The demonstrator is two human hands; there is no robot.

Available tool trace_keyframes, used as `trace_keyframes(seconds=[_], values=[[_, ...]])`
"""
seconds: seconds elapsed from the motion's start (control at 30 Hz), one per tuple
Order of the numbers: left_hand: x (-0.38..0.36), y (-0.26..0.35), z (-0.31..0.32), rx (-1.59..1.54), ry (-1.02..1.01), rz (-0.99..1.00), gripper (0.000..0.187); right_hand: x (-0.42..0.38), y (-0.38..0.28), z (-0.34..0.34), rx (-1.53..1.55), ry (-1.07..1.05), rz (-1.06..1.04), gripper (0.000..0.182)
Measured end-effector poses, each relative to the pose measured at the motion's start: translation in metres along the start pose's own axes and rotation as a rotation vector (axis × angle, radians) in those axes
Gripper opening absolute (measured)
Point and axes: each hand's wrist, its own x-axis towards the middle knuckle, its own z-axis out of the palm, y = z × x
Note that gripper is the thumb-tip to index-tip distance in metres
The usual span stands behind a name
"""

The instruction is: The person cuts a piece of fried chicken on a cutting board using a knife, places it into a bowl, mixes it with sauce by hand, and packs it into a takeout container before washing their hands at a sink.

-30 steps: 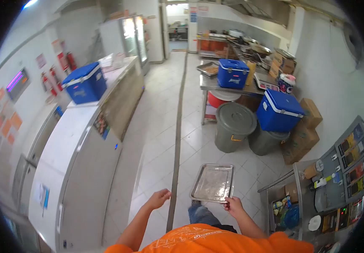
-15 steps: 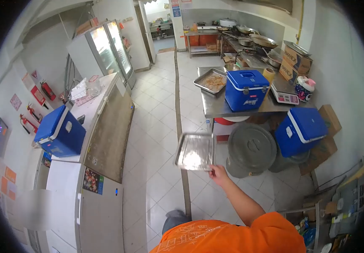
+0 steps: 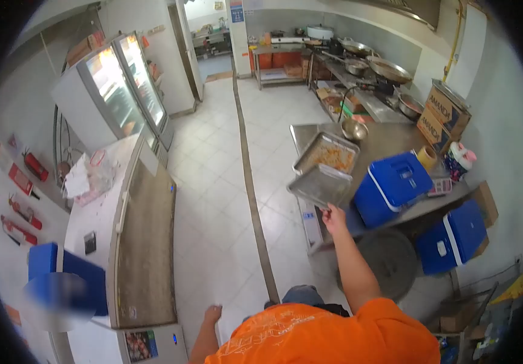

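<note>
My right hand [image 3: 334, 219] is closed on the near edge of a shallow metal tray [image 3: 315, 185], with the arm stretched forward. The tray is tilted, its inside bare, and it overlaps the steel table's front left corner in this view. Right behind it, a second metal tray [image 3: 329, 151] with orange-brown bits in it sits on the steel table [image 3: 388, 134]. A blue cooler box [image 3: 395, 185] stands on the table to the right of my hand. Low on the left, my left hand [image 3: 213, 313] hangs beside my body with its fingers curled and nothing showing in them.
A metal bowl [image 3: 354, 128] and a scale [image 3: 440, 186] are on the table. Under its front edge stands a lidded grey bin [image 3: 388, 264], with another blue cooler [image 3: 452, 236] to the right. A chest freezer [image 3: 146, 255] lines the left side of the tiled aisle [image 3: 213, 200].
I have moved forward, closer to the steel table. The held tray has gone from over the floor to the table's corner beside the other tray. My left hand has come into view.
</note>
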Motion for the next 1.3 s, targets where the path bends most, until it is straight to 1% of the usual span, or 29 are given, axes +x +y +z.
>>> trace_keyframes(seconds=[0.03, 0.07, 0.1, 0.13, 0.2, 0.23, 0.27, 0.3, 0.37, 0.4, 0.43, 0.47, 0.5, 0.53, 0.6, 0.63, 0.67, 0.73, 0.8, 0.9, 0.97, 1.0, 1.07, 1.1, 1.13, 1.17, 1.2, 1.27, 1.3], values=[[0.054, 0.049, -0.067, -0.366, 0.033, -0.274, 0.047, 0.026, -0.001, -0.007, -0.011, -0.014, -0.009, 0.013], [0.098, 0.097, -0.138, -0.538, 0.063, -0.223, 0.041, 0.050, 0.000, -0.016, 0.003, 0.041, -0.001, 0.014], [0.144, 0.127, -0.188, -0.709, 0.091, -0.163, 0.035, 0.050, -0.009, -0.009, -0.031, 0.060, -0.028, 0.014], [0.183, 0.151, -0.231, -0.706, 0.109, -0.141, 0.035, 0.059, -0.016, -0.008, -0.056, 0.113, 0.008, 0.014], [0.260, 0.190, -0.293, -0.909, 0.100, -0.070, 0.032, 0.080, -0.027, -0.013, -0.168, 0.124, 0.006, 0.018], [0.299, 0.197, -0.305, -0.911, 0.107, -0.058, 0.032, 0.087, -0.032, -0.007, -0.216, 0.217, -0.029, 0.019], [0.330, 0.199, -0.316, -0.914, 0.110, -0.018, 0.032, 0.101, -0.032, -0.016, -0.193, 0.236, -0.058, 0.021], [0.360, 0.197, -0.325, -0.912, 0.114, 0.023, 0.032, 0.116, -0.034, -0.026, -0.246, 0.268, -0.071, 0.028], [0.404, 0.173, -0.318, -0.752, -0.022, -0.090, 0.025, 0.122, -0.048, -0.017, -0.346, 0.513, -0.073, 0.034], [0.408, 0.171, -0.327, -0.607, -0.119, -0.165, 0.022, 0.121, -0.064, -0.010, -0.505, 0.578, -0.024, 0.036], [0.419, 0.147, -0.323, -0.548, -0.250, -0.223, 0.031, 0.122, -0.078, 0.001, -0.659, 0.639, 0.028, 0.039], [0.430, 0.115, -0.312, -0.488, -0.382, -0.279, 0.045, 0.119, -0.103, 0.027, -0.899, 0.670, 0.107, 0.038], [0.442, 0.087, -0.305, -0.448, -0.546, -0.392, 0.046, 0.125, -0.123, 0.049, -1.143, 0.696, 0.187, 0.038], [0.440, 0.086, -0.324, -0.197, -0.511, -0.303, 0.040, 0.155, -0.127, 0.044, -1.130, 0.716, 0.198, 0.038], [0.453, 0.077, -0.342, -0.244, -0.509, -0.428, 0.039, 0.211, -0.148, 0.020, -1.580, 0.508, -0.105, 0.037], [0.464, 0.076, -0.351, -0.301, -0.492, -0.495, 0.039, 0.232, -0.164, 0.043, -1.641, 0.518, -0.288, 0.037], [0.476, 0.078, -0.361, -0.358, -0.474, -0.555, 0.039, 0.254, -0.187, 0.093, -1.700, 0.522, -0.471, 0.037], [0.515, 0.083, -0.380, -0.429, -0.438, -0.617, 0.040, 0.287, -0.235, 0.212, -1.481, 0.517, -0.453, 0.038], [0.568, 0.088, -0.400, -0.466, -0.410, -0.628, 0.040, 0.337, -0.258, 0.281, -1.398, 0.489, -0.440, 0.040], [0.681, 0.090, -0.441, -0.494, -0.352, -0.577, 0.043, 0.416, -0.263, 0.347, -1.287, 0.502, -0.452, 0.039], [0.776, 0.099, -0.470, -0.495, -0.318, -0.498, 0.045, 0.478, -0.277, 0.377, -1.263, 0.332, -0.452, 0.038], [0.829, 0.104, -0.487, -0.480, -0.286, -0.436, 0.046, 0.510, -0.286, 0.388, -1.255, 0.368, -0.470, 0.038], [0.944, 0.114, -0.517, -0.433, -0.203, -0.251, 0.049, 0.560, -0.298, 0.404, -1.356, 0.360, -0.615, 0.038], [0.986, 0.140, -0.538, -0.505, -0.245, -0.239, 0.040, 0.574, -0.313, 0.419, -1.344, 0.394, -0.634, 0.038], [1.027, 0.172, -0.563, -0.578, -0.289, -0.230, 0.048, 0.583, -0.328, 0.434, -1.312, 0.420, -0.613, 0.039], [1.071, 0.205, -0.590, -0.650, -0.333, -0.224, 0.068, 0.593, -0.336, 0.444, -1.277, 0.447, -0.572, 0.039], [1.106, 0.253, -0.611, -0.608, -0.352, -0.197, 0.068, 0.610, -0.344, 0.445, -1.249, 0.496, -0.564, 0.039], [1.162, 0.324, -0.643, -0.566, -0.250, 0.063, 0.037, 0.639, -0.348, 0.428, -1.273, 0.519, -0.569, 0.041], [1.187, 0.346, -0.653, -0.537, -0.271, 0.080, 0.037, 0.649, -0.347, 0.420, -1.255, 0.555, -0.556, 0.041]])
